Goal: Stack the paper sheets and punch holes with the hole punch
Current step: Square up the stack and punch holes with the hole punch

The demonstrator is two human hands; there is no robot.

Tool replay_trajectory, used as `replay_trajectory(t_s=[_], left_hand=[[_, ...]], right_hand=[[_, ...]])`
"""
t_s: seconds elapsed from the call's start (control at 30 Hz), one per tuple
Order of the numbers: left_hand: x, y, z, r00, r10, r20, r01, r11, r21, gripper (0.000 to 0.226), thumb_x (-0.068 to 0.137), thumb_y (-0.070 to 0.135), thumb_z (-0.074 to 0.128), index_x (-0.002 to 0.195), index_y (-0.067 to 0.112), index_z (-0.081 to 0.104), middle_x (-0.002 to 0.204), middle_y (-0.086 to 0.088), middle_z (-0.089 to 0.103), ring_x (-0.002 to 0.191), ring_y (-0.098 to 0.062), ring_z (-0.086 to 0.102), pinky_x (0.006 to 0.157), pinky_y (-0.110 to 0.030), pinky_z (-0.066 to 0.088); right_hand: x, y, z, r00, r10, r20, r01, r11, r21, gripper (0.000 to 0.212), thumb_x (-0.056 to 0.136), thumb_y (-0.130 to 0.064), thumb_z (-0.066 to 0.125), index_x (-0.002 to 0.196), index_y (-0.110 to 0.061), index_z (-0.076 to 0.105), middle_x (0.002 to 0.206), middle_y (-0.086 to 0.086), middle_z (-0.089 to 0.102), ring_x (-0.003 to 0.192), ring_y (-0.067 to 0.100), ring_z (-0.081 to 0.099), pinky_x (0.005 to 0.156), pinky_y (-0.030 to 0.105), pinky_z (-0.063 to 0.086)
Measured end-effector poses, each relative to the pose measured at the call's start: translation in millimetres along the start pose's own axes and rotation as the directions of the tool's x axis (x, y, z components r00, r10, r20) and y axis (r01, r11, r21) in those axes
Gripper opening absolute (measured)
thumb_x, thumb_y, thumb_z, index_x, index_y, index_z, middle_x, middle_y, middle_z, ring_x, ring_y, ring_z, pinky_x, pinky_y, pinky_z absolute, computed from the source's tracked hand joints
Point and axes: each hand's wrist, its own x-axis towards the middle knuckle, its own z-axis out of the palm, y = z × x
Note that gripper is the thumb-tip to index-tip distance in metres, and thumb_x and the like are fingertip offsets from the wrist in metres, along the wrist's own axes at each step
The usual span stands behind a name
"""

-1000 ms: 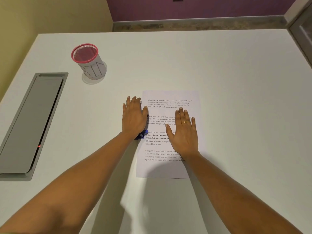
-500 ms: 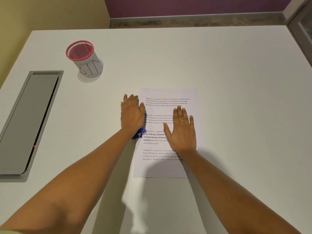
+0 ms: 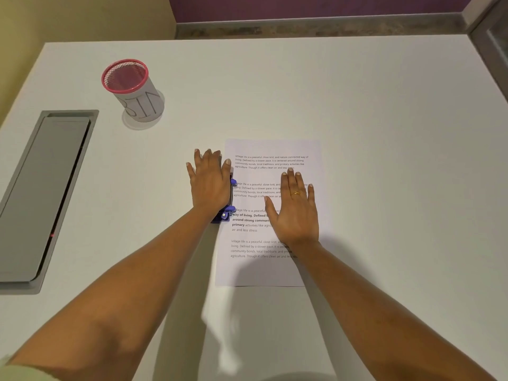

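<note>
The paper sheets [image 3: 275, 149] lie stacked in the middle of the white table, printed text facing up. A blue hole punch [image 3: 227, 213] sits over the stack's left edge. My left hand [image 3: 210, 182] lies palm down on top of it, pressing, and hides most of it; only blue parts show at the hand's right side and by the wrist. My right hand [image 3: 297, 213] rests flat on the middle of the sheets with fingers spread, a ring on one finger.
A mesh pen cup with a red rim [image 3: 133, 90] stands at the back left. A grey hatch panel [image 3: 44, 196] is set into the table [image 3: 398, 160] along the left side. The table's far edge meets a purple wall.
Both hands stay where they were, the left on the punch and the right on the sheets. Only the view has shifted slightly.
</note>
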Motion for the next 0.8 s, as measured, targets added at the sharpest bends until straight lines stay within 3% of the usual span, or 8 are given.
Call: replay_trajectory(t_s=[0.8], left_hand=[[3.5,-8.7,9.8,0.999,-0.036,0.001,0.036,0.995,-0.092,0.047,0.101,0.030,0.019,0.143,0.012,0.030,0.155,-0.009,0.022,0.146,-0.027,-0.001,0.114,-0.052,-0.006]], right_hand=[[-0.2,0.2,2.4,1.000,-0.001,-0.026,0.000,1.000,-0.006,0.067,0.094,-0.047,0.028,0.147,-0.010,0.014,0.158,0.006,0.012,0.146,0.019,0.008,0.119,0.038,0.001]])
